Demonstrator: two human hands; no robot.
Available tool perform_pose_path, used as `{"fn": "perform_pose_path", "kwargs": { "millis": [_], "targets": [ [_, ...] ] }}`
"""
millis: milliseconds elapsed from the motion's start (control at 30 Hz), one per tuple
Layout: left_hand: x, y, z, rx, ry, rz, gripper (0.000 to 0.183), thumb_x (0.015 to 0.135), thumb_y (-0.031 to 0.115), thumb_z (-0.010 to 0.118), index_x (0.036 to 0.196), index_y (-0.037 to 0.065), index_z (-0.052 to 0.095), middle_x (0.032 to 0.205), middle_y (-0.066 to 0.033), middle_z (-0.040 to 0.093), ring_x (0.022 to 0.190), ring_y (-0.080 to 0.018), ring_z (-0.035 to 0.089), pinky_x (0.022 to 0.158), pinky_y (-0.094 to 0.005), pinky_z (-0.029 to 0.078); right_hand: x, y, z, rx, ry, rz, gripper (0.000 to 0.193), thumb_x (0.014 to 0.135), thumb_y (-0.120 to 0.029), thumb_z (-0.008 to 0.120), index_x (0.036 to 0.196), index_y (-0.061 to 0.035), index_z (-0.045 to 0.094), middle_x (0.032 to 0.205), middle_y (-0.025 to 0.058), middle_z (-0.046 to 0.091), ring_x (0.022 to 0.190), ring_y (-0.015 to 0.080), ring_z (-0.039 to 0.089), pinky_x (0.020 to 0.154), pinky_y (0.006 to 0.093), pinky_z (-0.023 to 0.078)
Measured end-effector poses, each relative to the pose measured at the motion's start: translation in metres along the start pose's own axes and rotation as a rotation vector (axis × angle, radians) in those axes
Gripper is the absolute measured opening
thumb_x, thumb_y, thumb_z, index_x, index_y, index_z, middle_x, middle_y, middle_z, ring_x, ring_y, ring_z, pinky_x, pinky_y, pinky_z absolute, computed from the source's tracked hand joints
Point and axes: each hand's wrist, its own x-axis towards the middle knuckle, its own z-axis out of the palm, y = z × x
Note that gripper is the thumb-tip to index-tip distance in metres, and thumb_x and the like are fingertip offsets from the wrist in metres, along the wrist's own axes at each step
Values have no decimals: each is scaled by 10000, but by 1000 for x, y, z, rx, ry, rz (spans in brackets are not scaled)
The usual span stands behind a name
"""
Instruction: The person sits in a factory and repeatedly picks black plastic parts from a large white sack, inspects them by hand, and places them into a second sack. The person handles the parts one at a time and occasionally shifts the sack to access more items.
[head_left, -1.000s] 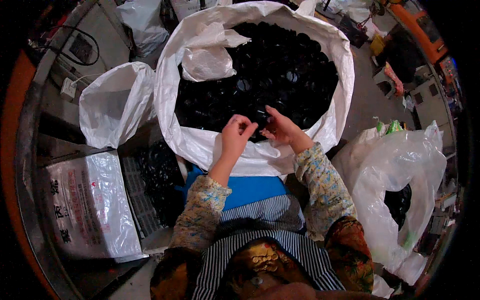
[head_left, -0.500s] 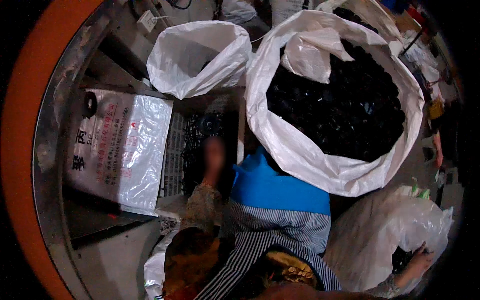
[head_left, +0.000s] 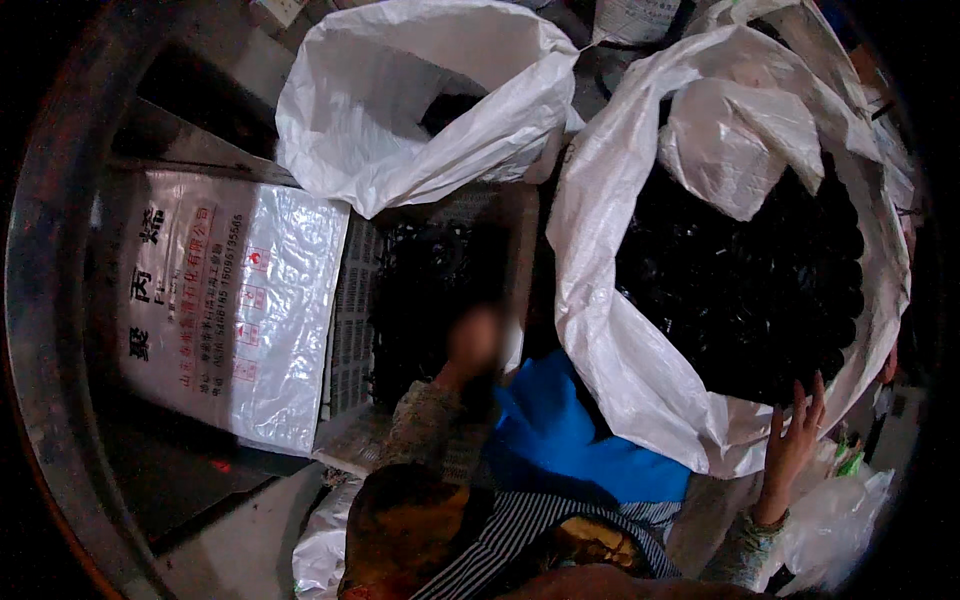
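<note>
My left hand point(head_left: 474, 340) is over a newsprint-lined bin point(head_left: 350, 330) that holds a heap of small black pieces point(head_left: 425, 280). Its fingers are smeared, and whether they grip anything is hidden. At the right, my right hand point(head_left: 795, 445) reaches up with its fingers apart, against the near rim of a large white woven sack point(head_left: 590, 270). Nothing shows in that hand. Shiny, rounded black parts point(head_left: 740, 290) fill this sack, partly under a crumpled whitish plastic sheet point(head_left: 735, 145).
A smaller white sack point(head_left: 340, 130) stands open behind the bin, with something dark inside. To the left lies a printed white woven bag point(head_left: 270, 310). A translucent plastic bag point(head_left: 840, 520) sits at the lower right. Blue cloth point(head_left: 590, 430) covers my lap.
My right hand has left the translucent bag at the lower right and moved up to the large sack's rim. My left hand is nearer the bin's right side. The view has shifted.
</note>
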Motion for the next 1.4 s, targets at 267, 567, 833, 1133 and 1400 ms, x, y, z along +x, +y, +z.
{"fn": "perform_pose_path", "kwargs": {
  "millis": [267,567,833,1133,1400],
  "targets": [
    [94,-44,-52,395,776,41,416,856,245,550,1232,70,517,1089,-199,569,1012,-347,540,915,-446,420,17,-23,31,53,-104,-68,439,767,-80,627,1194,-48,534,1406,118,379,1240,350,403,1006,417,365],
    [65,-89,-42,467,276,96,619,850,174,524,1419,93,293,1212,-223,501,1092,-400,485,915,-456,427,84,-93,57,67,-135,-287,422,682,-149,679,1089,-87,588,1243,110,499,1066,316,514,847,389,484],
    [82,-29,-91,549,230,253,532,890,168,470,1404,112,341,1185,-203,545,1076,-374,529,950,-468,418,134,-111,119,121,-68,-161,269,691,-75,636,954,-75,580,948,92,550,914,308,534,757,395,496],
    [118,-106,18,549,599,234,623,853,321,559,1409,143,345,1011,-104,610,910,-288,575,967,-531,356,100,-91,91,287,-230,-147,249,641,-7,644,876,-21,565,1173,148,506,1028,377,490,847,421,447],
    [2,-122,-66,41,649,-295,671,839,432,557,1412,164,332,1178,-141,565,986,-305,569,1012,-603,233,100,-95,105,348,-265,-189,295,711,5,602,1003,7,559,1320,153,440,1119,369,488,889,386,456]
  ]
}}
